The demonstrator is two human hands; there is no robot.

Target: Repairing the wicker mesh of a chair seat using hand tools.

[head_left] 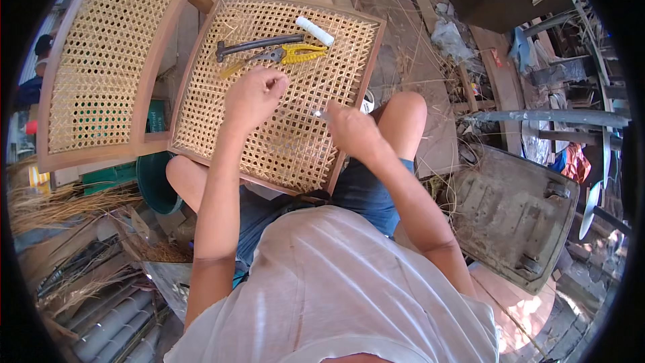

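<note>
A wooden chair frame with a woven cane seat (275,154) lies across my lap, its cane back panel (101,54) to the left. Above the middle of the seat is my left hand (256,97), fingers curled in a pinch; anything inside them is hidden. My right hand (353,131) is closed near the seat's right side, a small shiny tip (320,114) poking out toward the left. Beyond my left hand rest a dark hammer (262,45), yellow-handled pruning shears (302,54), a yellowish slim tool (232,69) and a white cylinder (314,30).
To my right lies a worn grey rectangular panel (510,215), with scrap wood and plastic behind it. A dark green bucket (158,181) stands by my left knee. Loose cane strips (67,205) and pipes (117,326) are at the left.
</note>
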